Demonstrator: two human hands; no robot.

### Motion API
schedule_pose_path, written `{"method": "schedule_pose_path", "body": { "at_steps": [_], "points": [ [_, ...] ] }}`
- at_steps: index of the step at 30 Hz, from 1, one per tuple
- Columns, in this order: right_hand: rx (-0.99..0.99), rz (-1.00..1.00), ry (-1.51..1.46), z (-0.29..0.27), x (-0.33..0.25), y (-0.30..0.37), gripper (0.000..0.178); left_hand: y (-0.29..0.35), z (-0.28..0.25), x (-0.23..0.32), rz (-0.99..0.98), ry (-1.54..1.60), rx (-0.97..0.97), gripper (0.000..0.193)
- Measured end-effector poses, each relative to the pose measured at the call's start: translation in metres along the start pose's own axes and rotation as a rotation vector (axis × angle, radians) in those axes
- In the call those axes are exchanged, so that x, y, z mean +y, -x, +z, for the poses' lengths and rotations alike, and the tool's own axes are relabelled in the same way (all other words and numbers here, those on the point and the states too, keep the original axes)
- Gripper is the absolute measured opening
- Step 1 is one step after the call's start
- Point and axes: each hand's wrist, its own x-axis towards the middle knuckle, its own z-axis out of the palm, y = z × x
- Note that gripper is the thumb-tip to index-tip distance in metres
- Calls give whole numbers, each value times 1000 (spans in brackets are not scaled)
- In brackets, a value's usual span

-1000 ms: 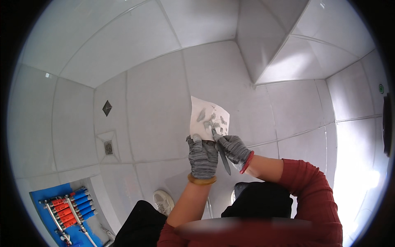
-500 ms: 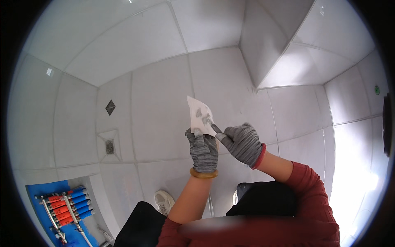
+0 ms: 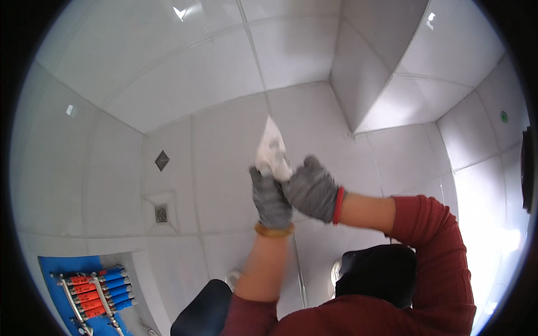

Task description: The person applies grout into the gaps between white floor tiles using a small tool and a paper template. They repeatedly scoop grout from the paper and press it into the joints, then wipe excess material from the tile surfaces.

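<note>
- One pale sheet [image 3: 272, 147] rises from a gloved left hand [image 3: 270, 199], held up above a grey tiled floor [image 3: 230, 151] and pointing away from the wearer's body.
- Its long axis runs roughly up the view, from a broad lower end at the fingers to a narrow corner at the far tip.
- The left hand is nearer, directly at the sheet's lower edge; its grip is pinching that edge.
- The right hand [image 3: 314, 190] comes in from the right, close against the left and just beside the sheet's lower right corner. Its fingers look curled, but blur hides whether its grip has hold of anything.
- Off-white and thin, the sheet appears slightly curved, with soft grey smears down its middle and right side; their texture is too blurred to read.
- Beyond the hands, a square floor drain [image 3: 161, 213] and a dark diamond-shaped fitting [image 3: 162, 161] sit to the left; red and blue pipes [image 3: 98, 291] fill a recess at lower left.
</note>
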Motion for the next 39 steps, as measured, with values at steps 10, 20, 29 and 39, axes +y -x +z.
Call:
{"method": "schedule_pose_path", "body": {
  "at_steps": [10,20,29,39],
  "points": [
    [184,718,-1001,40,-53,-30,46,-188,-2,141,-171,246,-178,22],
    [717,2009,-1535,271,-269,23,28,-179,-29,153,-156,162,66,40],
    [1193,2164,-1670,276,-253,9,21,-170,-69,146,-247,114,32,40],
    [1166,2282,-1612,277,-241,4,23,-182,-83,132,-298,127,4,39]
  ]
}}
